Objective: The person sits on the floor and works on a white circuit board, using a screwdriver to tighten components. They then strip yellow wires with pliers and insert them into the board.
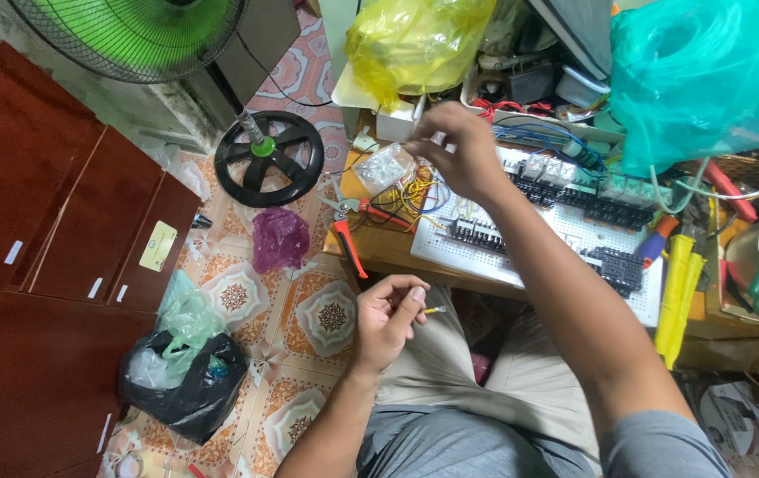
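My left hand [388, 314] is low over my lap, fingers pinched on a short yellow wire [433, 311] whose end sticks out to the right. My right hand [457, 152] reaches out over the table, fingertips closed on a small clear plastic bag [385, 166] of tiny parts, next to a tangle of yellow wires [415, 190]. Just right of that hand lies a white perforated board [565, 235] carrying rows of black terminal blocks and relays.
Red-handled pliers [348, 239] lie at the table's left edge. Yellow bag [415, 40] and teal bag [702, 71] sit at the back. On the tiled floor: fan base [269, 158], purple bag [278, 237], black rubbish bag [183, 376]. Brown cabinets [34, 204] stand left.
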